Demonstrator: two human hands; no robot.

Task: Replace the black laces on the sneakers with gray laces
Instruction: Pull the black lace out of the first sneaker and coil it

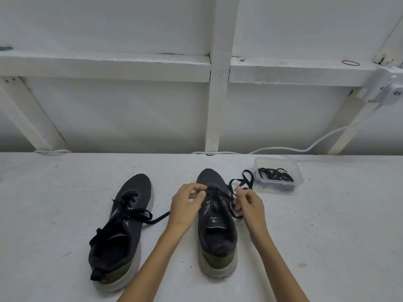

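Two bare forearms enter from the bottom edge; hands counted: 2. Left hand [188,204] sits against the left side of the right sneaker [217,240], fingers curled, thumb and fingertips pinching the black lace [251,180] at the front eyelets. Right hand [248,203] is at the shoe's right side, fingers curled round strands of the same lace, which loops loose over the white table [327,225] toward the back right. Sneakers counted: 2, both dark with pale soles, upright, toes pointing away, well apart. Left sneaker [122,234] is untouched, angled slightly right; its own lace [142,214] is still threaded but untied, one end trailing right across the table, the other draped over the heel. Containers: 1, a clear plastic tub [299,174] near the right sneaker's toe, holding a bundle of dark laces [275,175]; number and exact colour cannot be told. Also noted: 1 white cable [305,149] along the back edge, 1 red rubber band [350,63] on the upper ledge.
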